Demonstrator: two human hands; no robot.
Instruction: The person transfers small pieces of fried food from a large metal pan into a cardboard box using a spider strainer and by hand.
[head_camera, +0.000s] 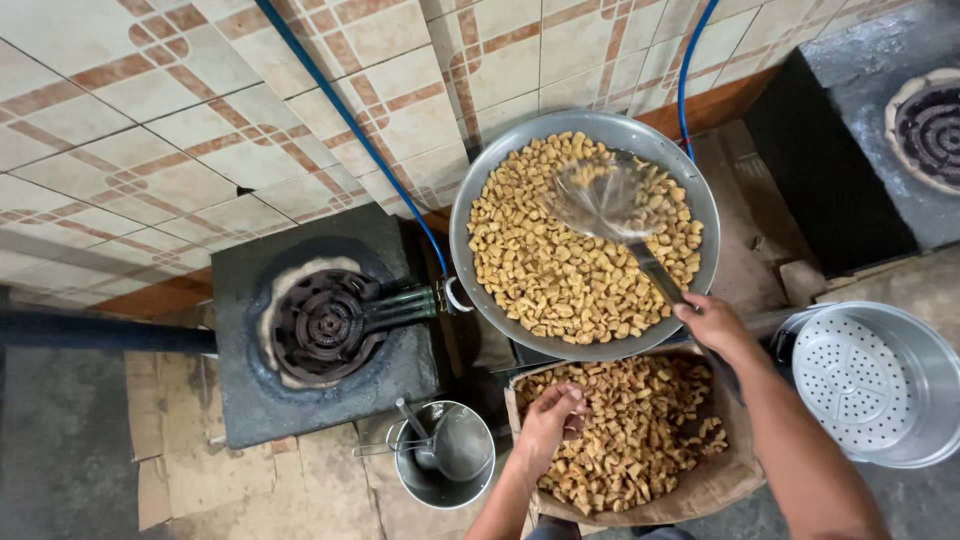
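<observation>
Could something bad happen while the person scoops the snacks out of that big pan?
Maybe. The right hand holds a wire skimmer over the wok of fried pieces, which may be hot. The wok looks perched on its stand and could tip. Pieces could spill past the paper-lined box, where the left hand rests.

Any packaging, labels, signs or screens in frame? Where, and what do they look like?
No labels, signs or screens.
Paper-lined container: bottom centre, below the wok; crumpled brown paper, holds fried golden-brown pieces; left hand rests in them.
Flattened cardboard: floor, lower left; tan, torn.
</observation>
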